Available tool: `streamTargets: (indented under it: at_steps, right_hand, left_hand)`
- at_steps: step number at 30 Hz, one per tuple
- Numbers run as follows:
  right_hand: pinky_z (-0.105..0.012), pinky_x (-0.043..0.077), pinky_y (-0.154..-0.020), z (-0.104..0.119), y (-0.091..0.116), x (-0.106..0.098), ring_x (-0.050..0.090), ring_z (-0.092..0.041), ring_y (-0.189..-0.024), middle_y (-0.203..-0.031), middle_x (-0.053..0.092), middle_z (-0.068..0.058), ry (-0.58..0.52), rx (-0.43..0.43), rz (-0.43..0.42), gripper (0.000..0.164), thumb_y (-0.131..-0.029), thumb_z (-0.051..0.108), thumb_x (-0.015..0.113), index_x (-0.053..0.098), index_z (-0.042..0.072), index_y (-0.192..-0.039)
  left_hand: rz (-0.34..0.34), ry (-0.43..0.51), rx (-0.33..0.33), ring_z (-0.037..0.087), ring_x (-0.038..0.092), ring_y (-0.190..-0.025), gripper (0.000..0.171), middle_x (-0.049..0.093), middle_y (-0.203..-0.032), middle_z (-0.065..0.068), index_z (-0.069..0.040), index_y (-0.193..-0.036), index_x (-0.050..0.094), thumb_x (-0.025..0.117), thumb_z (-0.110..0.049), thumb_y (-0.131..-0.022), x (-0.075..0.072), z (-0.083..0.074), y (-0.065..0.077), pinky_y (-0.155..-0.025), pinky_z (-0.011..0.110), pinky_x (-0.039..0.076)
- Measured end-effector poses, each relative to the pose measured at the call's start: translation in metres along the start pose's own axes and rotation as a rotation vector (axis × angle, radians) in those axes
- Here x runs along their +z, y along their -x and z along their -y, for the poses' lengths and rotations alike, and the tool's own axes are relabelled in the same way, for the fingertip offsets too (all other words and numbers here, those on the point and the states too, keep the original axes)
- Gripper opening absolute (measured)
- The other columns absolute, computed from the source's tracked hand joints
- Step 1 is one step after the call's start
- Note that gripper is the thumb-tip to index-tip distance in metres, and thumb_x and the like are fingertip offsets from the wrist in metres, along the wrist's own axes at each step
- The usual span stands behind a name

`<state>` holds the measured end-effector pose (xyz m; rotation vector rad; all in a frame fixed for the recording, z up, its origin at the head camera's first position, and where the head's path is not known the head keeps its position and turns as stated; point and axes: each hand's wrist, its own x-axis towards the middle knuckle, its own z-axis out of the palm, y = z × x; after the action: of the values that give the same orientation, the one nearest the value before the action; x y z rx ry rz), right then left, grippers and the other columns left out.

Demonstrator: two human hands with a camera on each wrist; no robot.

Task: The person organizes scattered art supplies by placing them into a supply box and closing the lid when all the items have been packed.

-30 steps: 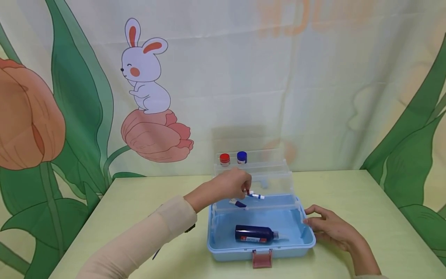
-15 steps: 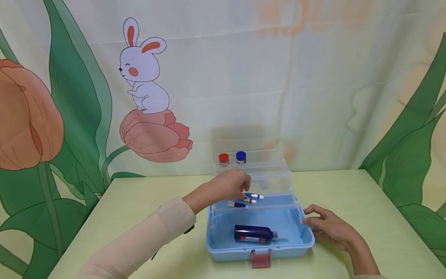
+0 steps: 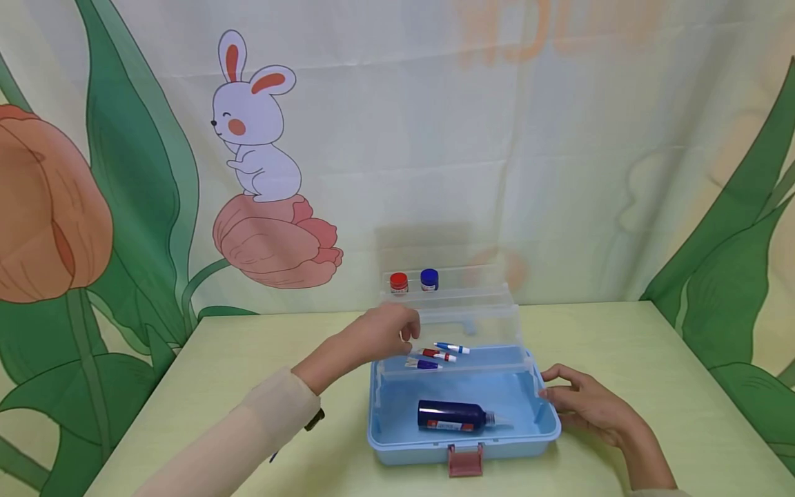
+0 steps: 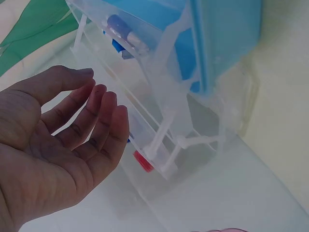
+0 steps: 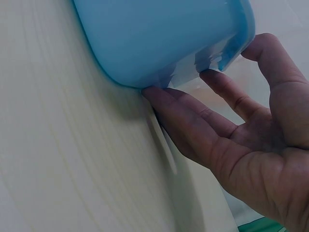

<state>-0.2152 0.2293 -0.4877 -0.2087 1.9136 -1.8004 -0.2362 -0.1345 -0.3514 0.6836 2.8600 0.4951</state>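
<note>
My left hand (image 3: 388, 330) hovers over the left side of a transparent tray (image 3: 491, 359) in an open light-blue plastic storage box (image 3: 466, 452). It holds nothing; the left wrist view shows its fingers loosely bent, apart from the tray. In the tray lie a slim blue-and-white pen-like item (image 3: 452, 348), a red-and-white one (image 3: 438, 355) and a dark purple one with a pale end (image 3: 424, 364). My right hand (image 3: 593, 407) holds the box's right side, thumb at the rim and fingers against the lower edge in the right wrist view.
A dark squeeze bottle (image 3: 452, 416) with a clear nozzle lies in the bottom of the box. Red-lidded (image 3: 399, 283) and blue-lidded jars (image 3: 429, 279) stand in the upper clear tray. A reddish latch (image 3: 465, 460) hangs at the front. Behind the table (image 3: 596, 331) hangs a printed curtain.
My left hand has let go of the red-and-white item in the tray and drawn back to the left. The slim items now lie spread apart. My right hand stays at the box.
</note>
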Motion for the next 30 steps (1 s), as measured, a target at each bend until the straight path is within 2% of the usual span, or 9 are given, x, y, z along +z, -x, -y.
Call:
streamTargets:
  at_steps: [7,10,14,18,30]
  right_hand:
    - [-0.041,0.059,-0.085,0.0,0.0,-0.001,0.066,-0.027,-0.103,-0.119,0.06,-0.016,0.001,-0.002,0.002,0.026,-0.097,0.014,0.066,0.055,0.006,-0.119]
    - [-0.041,0.059,-0.085,0.0,0.0,0.0,0.066,-0.026,-0.103,-0.119,0.06,-0.016,0.004,-0.003,0.005,0.026,-0.097,0.014,0.066,0.055,0.006,-0.119]
    - [-0.04,0.059,-0.085,0.001,0.0,0.0,0.066,-0.026,-0.102,-0.118,0.061,-0.016,0.005,0.001,0.006,0.026,-0.097,0.014,0.066,0.055,0.006,-0.119]
    - [-0.04,0.058,-0.085,0.001,0.001,-0.001,0.066,-0.026,-0.102,-0.117,0.06,-0.016,0.005,0.001,0.003,0.027,-0.096,0.014,0.067,0.055,0.006,-0.119]
    - [-0.041,0.058,-0.086,0.0,0.0,-0.001,0.066,-0.027,-0.103,-0.117,0.061,-0.017,0.004,-0.013,0.015,0.028,-0.097,0.014,0.066,0.054,0.004,-0.12]
  left_hand:
    - [-0.026,0.054,-0.075,0.018,0.063,-0.083,0.015,0.067,-0.092,0.002,-0.011,-0.098,0.07,0.077,-0.003,-0.087,0.002,0.026,0.016,-0.07,0.027,0.06]
    - [-0.032,0.078,-0.103,0.018,0.063,-0.082,0.016,0.067,-0.091,0.002,-0.008,-0.1,0.07,0.077,-0.001,-0.087,0.004,0.038,0.025,-0.07,0.027,0.059]
    - [-0.048,0.082,-0.137,0.018,0.061,-0.081,0.014,0.065,-0.087,0.001,-0.006,-0.098,0.07,0.076,0.0,-0.087,0.005,0.055,0.035,-0.07,0.029,0.057]
    - [-0.074,0.067,-0.164,0.017,0.059,-0.079,0.014,0.064,-0.084,0.001,-0.008,-0.093,0.068,0.076,0.0,-0.086,0.008,0.073,0.044,-0.07,0.03,0.055]
    - [-0.138,0.073,-0.251,0.017,0.054,-0.075,0.016,0.06,-0.082,0.002,-0.004,-0.093,0.065,0.076,0.002,-0.083,0.038,0.121,0.08,-0.066,0.034,0.049]
